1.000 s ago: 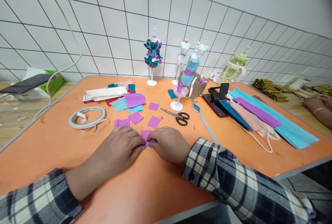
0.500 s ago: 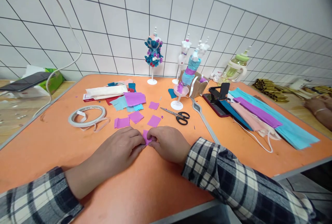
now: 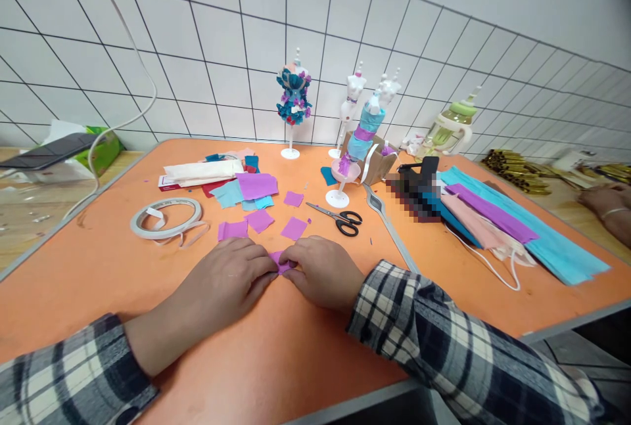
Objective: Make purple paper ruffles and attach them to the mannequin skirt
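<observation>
At the left of the frame, a white ring of tape point(image 3: 136, 223) lies flat on the orange table point(image 3: 211, 359), loose ends curling from it. Just below the centre-left, the left hand point(image 3: 224, 277) has its thumb and fingertips closed on the left side of a small purple piece point(image 3: 282, 263). That piece is in the middle of the frame, slightly below centre; it is matte, evenly coloured and crinkled between the fingers, and its full outline is hidden. Just above it lie flat purple squares point(image 3: 294, 228) with uneven edges. The right hand point(image 3: 323, 272) pinches the piece's right side. Black-handled scissors point(image 3: 348, 223) lie above that hand, and long coloured strips point(image 3: 557, 247) spread across the right.
</observation>
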A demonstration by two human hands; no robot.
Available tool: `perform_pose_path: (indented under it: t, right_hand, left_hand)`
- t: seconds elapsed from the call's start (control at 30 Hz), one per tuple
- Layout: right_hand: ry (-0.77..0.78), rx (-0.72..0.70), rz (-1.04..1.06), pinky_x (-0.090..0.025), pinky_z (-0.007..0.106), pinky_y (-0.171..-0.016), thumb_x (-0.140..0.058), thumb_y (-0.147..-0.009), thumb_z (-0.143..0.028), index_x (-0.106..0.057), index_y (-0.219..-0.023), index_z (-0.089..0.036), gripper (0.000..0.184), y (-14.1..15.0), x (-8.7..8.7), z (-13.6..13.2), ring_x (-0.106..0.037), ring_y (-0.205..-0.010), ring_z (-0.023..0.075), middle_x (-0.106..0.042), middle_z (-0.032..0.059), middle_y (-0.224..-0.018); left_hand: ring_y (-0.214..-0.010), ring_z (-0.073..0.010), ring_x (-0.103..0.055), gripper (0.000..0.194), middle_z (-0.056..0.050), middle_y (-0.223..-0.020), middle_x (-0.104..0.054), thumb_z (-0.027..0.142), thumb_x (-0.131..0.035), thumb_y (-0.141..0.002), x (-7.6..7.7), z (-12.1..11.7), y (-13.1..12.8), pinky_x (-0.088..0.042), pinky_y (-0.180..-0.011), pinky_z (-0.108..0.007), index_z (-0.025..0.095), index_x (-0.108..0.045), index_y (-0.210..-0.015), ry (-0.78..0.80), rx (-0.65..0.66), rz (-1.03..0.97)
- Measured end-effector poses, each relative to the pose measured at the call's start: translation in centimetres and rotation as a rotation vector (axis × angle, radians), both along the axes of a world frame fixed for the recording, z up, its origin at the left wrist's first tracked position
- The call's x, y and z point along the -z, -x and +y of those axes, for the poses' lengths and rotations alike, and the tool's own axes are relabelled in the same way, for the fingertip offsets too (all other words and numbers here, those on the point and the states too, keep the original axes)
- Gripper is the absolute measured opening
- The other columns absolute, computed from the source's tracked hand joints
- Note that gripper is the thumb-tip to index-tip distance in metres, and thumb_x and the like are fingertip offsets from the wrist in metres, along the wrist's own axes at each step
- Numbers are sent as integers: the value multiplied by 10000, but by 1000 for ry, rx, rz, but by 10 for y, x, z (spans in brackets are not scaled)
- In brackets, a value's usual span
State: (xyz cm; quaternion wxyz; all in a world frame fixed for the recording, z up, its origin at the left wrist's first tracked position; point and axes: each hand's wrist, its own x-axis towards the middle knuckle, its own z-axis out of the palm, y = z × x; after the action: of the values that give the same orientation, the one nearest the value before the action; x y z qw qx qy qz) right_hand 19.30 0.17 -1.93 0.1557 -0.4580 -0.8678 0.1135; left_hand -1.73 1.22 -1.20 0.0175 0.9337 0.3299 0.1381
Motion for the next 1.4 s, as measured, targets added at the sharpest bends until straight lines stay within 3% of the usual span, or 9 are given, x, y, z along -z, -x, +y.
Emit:
perform_pose_path:
  t: [0.33, 0.63, 1.23, 1.4]
  right_hand:
    - [49, -2, -34, -374, 285, -705, -575, -969, -242, -744, -880, -189, 199, 3, -3, 1, -602, -808, 161, -702, 34, -856]
    - [62, -7, 3, -382, 284, -721, -559, -981, -242, -744, -954, -189, 194, 3, 0, 1, -623, -831, 164, -730, 40, -901]
    - [16, 19, -100, -378, 300, -703, -527, -1013, -294, -727, -1004, -218, 214, 5, -4, -4, -616, -842, 180, -709, 39, -892]
    - [11, 1, -95, -375, 302, -709, -536, -1005, -278, -752, -939, -206, 238, 4, -3, -2, -609, -837, 178, -694, 42, -870]
  left_hand:
    - [-807, -234, -620, 269, -53, -815, -701, 258, -493, -977, -1, -1, -2, -457, -734, -380, 210, -737, -874, -24, -18, 41]
    - [-805, -250, -612, 257, -49, -786, -707, 243, -513, -971, 0, 0, -3, -439, -769, -408, 212, -758, -901, -140, 5, 41]
    - [-808, -240, -613, 250, -37, -783, -706, 260, -521, -970, 0, -2, -2, -416, -791, -401, 221, -748, -875, -130, -8, 52]
    - [-810, -248, -620, 238, -43, -805, -714, 273, -525, -967, 0, -2, -2, -421, -778, -407, 212, -739, -884, -112, -25, 47]
